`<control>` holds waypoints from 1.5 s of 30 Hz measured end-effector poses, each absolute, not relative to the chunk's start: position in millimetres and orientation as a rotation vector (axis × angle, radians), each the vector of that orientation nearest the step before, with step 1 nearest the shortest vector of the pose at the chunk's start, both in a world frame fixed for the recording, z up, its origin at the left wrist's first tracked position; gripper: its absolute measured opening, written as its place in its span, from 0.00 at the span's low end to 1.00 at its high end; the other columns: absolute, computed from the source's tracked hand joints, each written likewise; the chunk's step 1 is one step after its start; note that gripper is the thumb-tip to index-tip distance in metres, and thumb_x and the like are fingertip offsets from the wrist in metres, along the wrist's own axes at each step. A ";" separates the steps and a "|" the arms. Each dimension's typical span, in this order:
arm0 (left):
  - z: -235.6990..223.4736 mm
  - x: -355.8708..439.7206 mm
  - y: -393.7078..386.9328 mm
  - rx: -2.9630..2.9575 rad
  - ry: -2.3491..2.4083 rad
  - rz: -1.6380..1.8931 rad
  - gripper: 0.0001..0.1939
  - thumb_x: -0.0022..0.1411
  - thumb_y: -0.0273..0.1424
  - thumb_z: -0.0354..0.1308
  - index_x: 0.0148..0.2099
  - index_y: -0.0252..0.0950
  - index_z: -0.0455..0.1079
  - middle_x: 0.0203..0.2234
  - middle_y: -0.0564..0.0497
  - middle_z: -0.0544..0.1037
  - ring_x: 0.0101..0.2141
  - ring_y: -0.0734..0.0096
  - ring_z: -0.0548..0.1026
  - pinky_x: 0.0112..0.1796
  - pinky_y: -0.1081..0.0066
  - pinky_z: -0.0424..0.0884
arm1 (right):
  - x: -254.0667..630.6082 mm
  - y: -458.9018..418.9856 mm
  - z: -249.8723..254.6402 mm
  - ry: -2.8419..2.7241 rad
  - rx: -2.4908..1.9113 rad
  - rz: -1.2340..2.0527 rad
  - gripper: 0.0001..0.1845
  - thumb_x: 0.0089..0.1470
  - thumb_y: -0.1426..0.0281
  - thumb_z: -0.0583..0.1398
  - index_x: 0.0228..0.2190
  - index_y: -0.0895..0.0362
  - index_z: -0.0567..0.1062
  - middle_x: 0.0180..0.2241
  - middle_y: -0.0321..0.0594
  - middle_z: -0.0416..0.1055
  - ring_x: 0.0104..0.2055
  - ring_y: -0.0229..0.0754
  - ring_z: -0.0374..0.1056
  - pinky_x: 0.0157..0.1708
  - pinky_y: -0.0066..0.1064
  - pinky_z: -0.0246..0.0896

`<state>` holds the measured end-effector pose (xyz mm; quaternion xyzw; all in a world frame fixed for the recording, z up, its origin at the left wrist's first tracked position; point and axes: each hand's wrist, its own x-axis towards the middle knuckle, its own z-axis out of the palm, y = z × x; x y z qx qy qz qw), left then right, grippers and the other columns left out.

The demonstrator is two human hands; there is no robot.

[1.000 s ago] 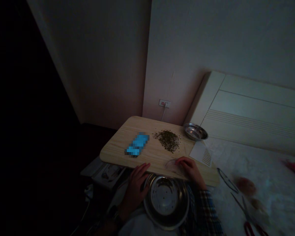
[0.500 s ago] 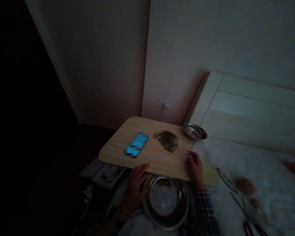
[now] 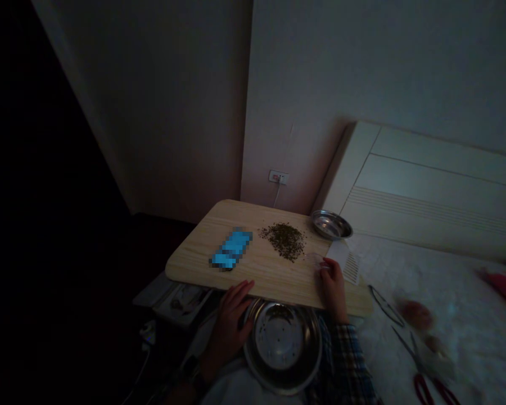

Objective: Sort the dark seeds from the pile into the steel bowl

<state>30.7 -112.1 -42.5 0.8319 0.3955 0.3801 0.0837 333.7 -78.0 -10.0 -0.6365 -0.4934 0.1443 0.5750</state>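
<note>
The bed filled your right side, its headboard against the wall. A wooden board lay across in front of you, its long axis running left to right and tilting away toward the right.

Below its near edge sat a big steel bowl in your lap, a few dark grains in its bottom. Your left hand gripped that bowl's left rim, fingers curled over the edge just under the board.

Your right hand rested on the board near its right end, fingers drawn together at something small and pale at the fingertips. It was too dim to tell what that was, or whether you truly pinched it.

The pile of dark seeds lay just beyond and left of those fingertips, close but apart. It stretched from far-left to near-right across the board's middle.

A small steel dish stood at the far right corner, beyond your right hand. A white card with lines lay just right of your fingers at the board's edge. A blurred blue patch sat left of the seeds.

On the bed lay glasses and red-handled scissors, well clear of both hands.
</note>
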 end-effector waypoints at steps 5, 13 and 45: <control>-45.0 30.4 -111.7 2.483 1.171 1.141 0.12 0.60 0.23 0.49 0.45 0.39 0.67 0.61 0.47 0.61 0.61 0.59 0.56 0.59 0.48 0.53 | 332.6 -74.7 -14.1 -1.174 -1.529 0.331 0.19 0.49 0.68 0.55 0.44 0.57 0.68 0.39 0.45 0.70 0.38 0.45 0.66 0.39 0.36 0.61; -45.9 31.2 -110.7 2.488 1.179 1.145 0.12 0.60 0.23 0.49 0.44 0.39 0.67 0.61 0.49 0.61 0.62 0.59 0.56 0.60 0.49 0.52 | 336.4 -70.3 -20.6 -1.196 -1.571 0.322 0.20 0.50 0.67 0.55 0.46 0.58 0.67 0.39 0.46 0.70 0.37 0.46 0.66 0.38 0.36 0.61; -47.0 30.1 -111.2 2.487 1.184 1.124 0.12 0.59 0.23 0.50 0.45 0.39 0.68 0.61 0.49 0.61 0.62 0.59 0.56 0.60 0.50 0.52 | 321.6 -77.7 -7.5 -1.439 -1.444 0.506 0.21 0.53 0.69 0.54 0.49 0.56 0.68 0.41 0.41 0.71 0.31 0.39 0.64 0.33 0.31 0.61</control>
